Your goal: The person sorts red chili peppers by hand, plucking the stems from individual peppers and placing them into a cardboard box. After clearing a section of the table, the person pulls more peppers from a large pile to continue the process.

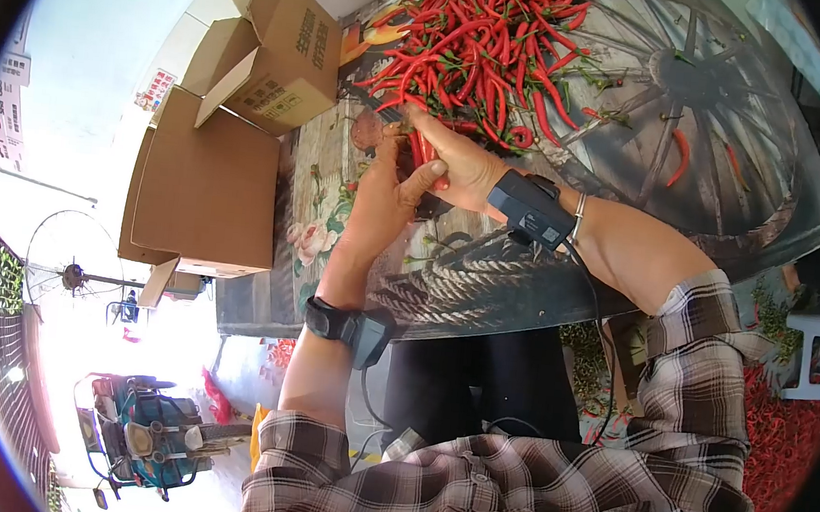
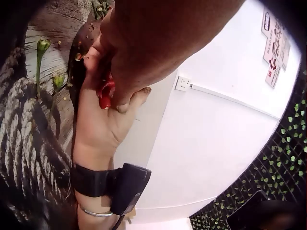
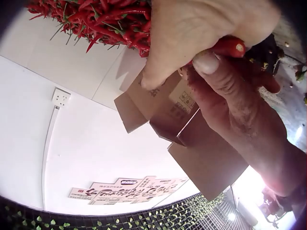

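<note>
Several red peppers (image 1: 423, 156) lie between the two hands above the table. The left hand (image 1: 381, 200) grips them, its thumb across their lower ends. From the other side the right hand (image 1: 466, 168) holds the same bunch, its thumb side toward the box. In the left wrist view a red pepper end (image 2: 106, 96) rests against the palm of the right hand (image 2: 98, 129), partly under the left hand (image 2: 144, 43). In the right wrist view a cut pepper end (image 3: 232, 48) shows between the right hand (image 3: 206, 28) and the left thumb. Most fingertips are hidden.
A large heap of red peppers (image 1: 497, 44) covers the table's far side. Open cardboard boxes (image 1: 207, 185) stand at left. Loose peppers (image 1: 679, 158) and green stems lie on the printed tabletop (image 1: 628, 217). More peppers (image 1: 782, 464) and a white stool (image 1: 816, 355) are on the floor at right.
</note>
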`<control>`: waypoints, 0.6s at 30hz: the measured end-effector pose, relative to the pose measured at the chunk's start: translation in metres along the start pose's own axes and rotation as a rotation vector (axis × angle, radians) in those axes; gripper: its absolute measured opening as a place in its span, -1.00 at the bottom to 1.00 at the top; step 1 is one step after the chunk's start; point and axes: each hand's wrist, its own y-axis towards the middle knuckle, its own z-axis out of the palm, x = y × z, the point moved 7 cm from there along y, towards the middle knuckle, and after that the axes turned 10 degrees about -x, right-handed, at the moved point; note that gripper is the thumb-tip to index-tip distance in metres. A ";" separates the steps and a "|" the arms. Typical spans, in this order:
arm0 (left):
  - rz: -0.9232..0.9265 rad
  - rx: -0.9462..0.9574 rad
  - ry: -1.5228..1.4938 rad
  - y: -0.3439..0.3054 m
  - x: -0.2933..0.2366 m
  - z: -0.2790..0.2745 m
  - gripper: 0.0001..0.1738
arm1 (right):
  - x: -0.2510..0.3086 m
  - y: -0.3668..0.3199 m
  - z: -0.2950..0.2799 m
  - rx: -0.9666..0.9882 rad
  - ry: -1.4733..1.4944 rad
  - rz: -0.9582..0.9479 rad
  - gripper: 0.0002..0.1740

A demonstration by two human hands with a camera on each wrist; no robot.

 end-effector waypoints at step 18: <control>0.246 -0.204 0.259 0.000 0.001 -0.006 -0.57 | -0.010 0.015 -0.012 -0.065 -0.108 -0.001 -0.62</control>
